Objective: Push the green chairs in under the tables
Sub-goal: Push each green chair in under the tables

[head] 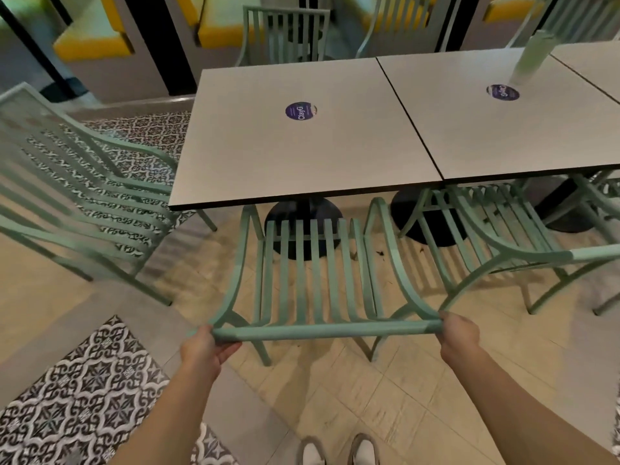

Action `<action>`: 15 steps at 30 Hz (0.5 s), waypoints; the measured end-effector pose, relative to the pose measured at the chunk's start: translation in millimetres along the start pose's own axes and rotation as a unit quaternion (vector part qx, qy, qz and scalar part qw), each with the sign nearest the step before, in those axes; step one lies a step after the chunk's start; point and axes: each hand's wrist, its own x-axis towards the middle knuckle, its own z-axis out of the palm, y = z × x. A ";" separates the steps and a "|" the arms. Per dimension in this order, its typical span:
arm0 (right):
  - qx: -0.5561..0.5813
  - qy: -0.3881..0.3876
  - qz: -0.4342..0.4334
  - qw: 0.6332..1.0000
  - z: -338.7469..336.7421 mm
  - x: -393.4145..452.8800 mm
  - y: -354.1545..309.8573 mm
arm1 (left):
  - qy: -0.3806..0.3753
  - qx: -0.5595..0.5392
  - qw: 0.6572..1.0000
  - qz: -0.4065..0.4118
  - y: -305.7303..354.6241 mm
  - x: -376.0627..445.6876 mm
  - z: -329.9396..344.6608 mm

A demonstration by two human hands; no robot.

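Gripping chair (pixel 312 280) top rail; both hands (pixel 205 347) closed.

The chair (pixel 312 280) nearest the tabletop (pixel 302 152) is pale mint green, its seat and back made of slats. The tabletop is a flat light grey with a thin black edge and a round purple sticker (pixel 301 111) with white lettering at its middle. Under the tabletop the pedestal base (pixel 302 223) is black. Left of the chair, the floor (pixel 335 397) shows black-and-white ornamental tiles (pixel 84 391); beneath it the tiles are plain beige. Beyond the tabletop, the bench seats (pixel 90 45) are yellow.
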 end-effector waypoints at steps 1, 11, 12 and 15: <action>-0.010 -0.002 -0.003 1.000 4.5 2.8 -2.7 | 0.004 0.003 1.000 -0.001 3.2 1.4 2.5; -0.010 -0.016 -0.009 1.000 44.6 12.2 -29.3 | -0.008 0.022 0.999 -0.022 37.9 15.6 28.2; -0.007 -0.017 -0.010 1.000 47.4 12.0 -30.6 | -0.008 0.023 0.999 -0.022 40.6 15.9 30.0; -0.003 -0.017 -0.018 1.000 55.2 13.7 -34.6 | -0.011 0.034 0.999 -0.024 47.4 20.7 35.6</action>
